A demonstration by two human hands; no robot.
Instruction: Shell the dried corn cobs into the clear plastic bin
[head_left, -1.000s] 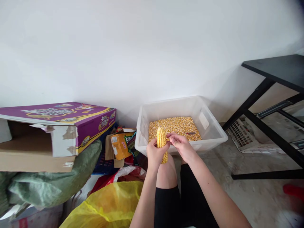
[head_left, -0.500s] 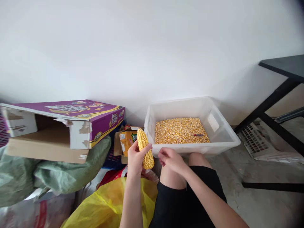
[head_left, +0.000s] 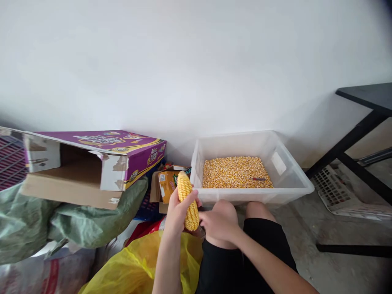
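The left hand (head_left: 177, 212) is wrapped round 1 corn cob (head_left: 191, 218), thumb across its front, the thin tip leaning towards 11 o'clock. The right hand (head_left: 219, 224), fingers curled, is just beside the cob's thick end at 4 o'clock; whether it touches the cob or pinches anything, I cannot tell.

From the cob, the clear tub (head_left: 254, 191) stands at 2 o'clock, with loose kernels (head_left: 234, 171) covering its floor and 1 small reddish object (head_left: 259, 179) (perhaps a tool) lying on them. The yellow bag (head_left: 137, 261) spreads at 7 o'clock, and the purple box (head_left: 143, 157) sits at 10 o'clock.

The cob is held outside the tub's rim, so any kernel coming loose here could drop onto the bag or the floor. A slack thumb might let the cob slide out thick end first, since that end hangs below the grip. The reddish object could get buried if more kernels landed on it.

Most of the left fingers are hidden behind the cob, as is its back. The right fingertips are hard to make out. The bag is cut off at 6 o'clock in the view, and its contents are unclear.
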